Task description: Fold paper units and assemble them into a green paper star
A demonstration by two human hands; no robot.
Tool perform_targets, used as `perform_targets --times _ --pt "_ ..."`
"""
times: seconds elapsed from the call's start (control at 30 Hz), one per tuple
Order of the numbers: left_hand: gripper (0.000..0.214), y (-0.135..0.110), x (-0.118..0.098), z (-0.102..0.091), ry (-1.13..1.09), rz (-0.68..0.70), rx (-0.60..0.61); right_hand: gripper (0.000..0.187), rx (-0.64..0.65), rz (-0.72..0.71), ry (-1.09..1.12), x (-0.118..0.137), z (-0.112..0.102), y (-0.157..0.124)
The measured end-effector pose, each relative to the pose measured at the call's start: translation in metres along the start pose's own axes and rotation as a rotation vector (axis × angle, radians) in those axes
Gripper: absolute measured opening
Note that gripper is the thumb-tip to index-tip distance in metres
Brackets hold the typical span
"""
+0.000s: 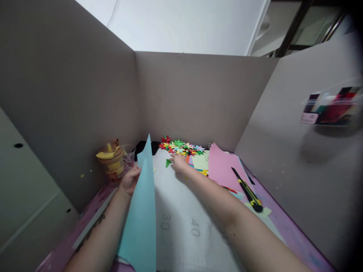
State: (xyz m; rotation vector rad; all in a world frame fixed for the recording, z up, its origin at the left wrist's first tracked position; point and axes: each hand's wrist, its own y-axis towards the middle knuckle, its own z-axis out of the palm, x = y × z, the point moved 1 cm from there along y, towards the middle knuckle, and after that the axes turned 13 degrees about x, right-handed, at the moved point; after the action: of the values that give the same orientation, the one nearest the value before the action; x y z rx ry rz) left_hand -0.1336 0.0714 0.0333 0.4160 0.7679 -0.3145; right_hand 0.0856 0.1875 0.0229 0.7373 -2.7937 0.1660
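Note:
My left hand (131, 180) grips the edge of a large light blue sheet of paper (141, 219), which stands up steeply on its side. My right hand (179, 164) stretches to the far part of the white board, just in front of a pile of colourful folded paper stars (181, 146). A small green folded paper piece (168, 163) shows at its fingertips, apparently pinched there; the fingers are small and slightly blurred. The blue sheet hides part of my left fingers.
The white board (181, 211) bears printed numbers. On the right are a pink sheet (222, 166), a yellow-black utility knife (249, 192) and paper scraps. A pot-like container (112, 162) and a clear plastic cup (129, 153) stand at left. Grey partitions (198, 94) enclose the table.

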Motion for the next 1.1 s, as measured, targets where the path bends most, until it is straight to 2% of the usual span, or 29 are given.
perform_targets --times 0.1,0.17,0.2,0.23,0.37,0.43,0.53,0.67,0.73,0.8,0.93,1.03,1.1 --pt "0.023 -0.001 0.0 0.0 0.025 -0.011 -0.02 0.053 -0.159 0.005 0.062 -0.009 -0.024 -0.019" --pt "0.028 0.0 0.003 -0.001 0.045 -0.026 -0.024 0.056 -0.492 -0.157 0.229 -0.008 -0.037 -0.048" --pt "0.03 0.001 0.005 -0.002 0.057 -0.039 -0.021 0.058 -0.614 -0.257 0.272 -0.004 -0.04 -0.066" --pt "0.033 0.003 0.007 -0.003 0.074 -0.057 -0.022 0.063 -0.675 -0.344 0.278 0.002 -0.039 -0.086" --pt "0.041 0.009 0.021 -0.011 0.165 -0.161 -0.118 0.082 -0.65 -0.61 0.103 0.034 -0.02 -0.157" --pt "0.042 0.012 0.027 -0.015 0.217 -0.207 -0.195 0.079 -0.612 -0.676 0.009 0.044 -0.008 -0.179" --pt "0.041 0.013 0.032 -0.017 0.259 -0.249 -0.256 0.061 -0.579 -0.704 -0.062 0.047 0.006 -0.193" --pt "0.041 0.011 0.032 -0.011 0.298 -0.289 -0.294 0.062 -0.663 -0.689 0.111 0.035 0.015 -0.194" --pt "0.044 0.01 0.031 -0.006 0.33 -0.302 -0.3 0.051 -0.57 -0.728 0.072 0.029 0.019 -0.193" --pt "0.049 0.01 0.03 -0.003 0.355 -0.297 -0.27 0.038 -0.383 -0.802 -0.016 0.026 0.022 -0.194" --pt "0.051 0.01 0.032 0.0 0.398 -0.32 -0.207 0.046 -0.049 -0.856 -0.047 0.025 0.027 -0.202" --pt "0.046 0.009 0.034 0.001 0.445 -0.361 -0.216 0.046 0.084 -0.873 0.027 0.028 0.033 -0.21" --pt "0.044 0.009 0.035 0.003 0.457 -0.363 -0.205 0.04 0.111 -0.901 0.172 0.027 0.036 -0.211"
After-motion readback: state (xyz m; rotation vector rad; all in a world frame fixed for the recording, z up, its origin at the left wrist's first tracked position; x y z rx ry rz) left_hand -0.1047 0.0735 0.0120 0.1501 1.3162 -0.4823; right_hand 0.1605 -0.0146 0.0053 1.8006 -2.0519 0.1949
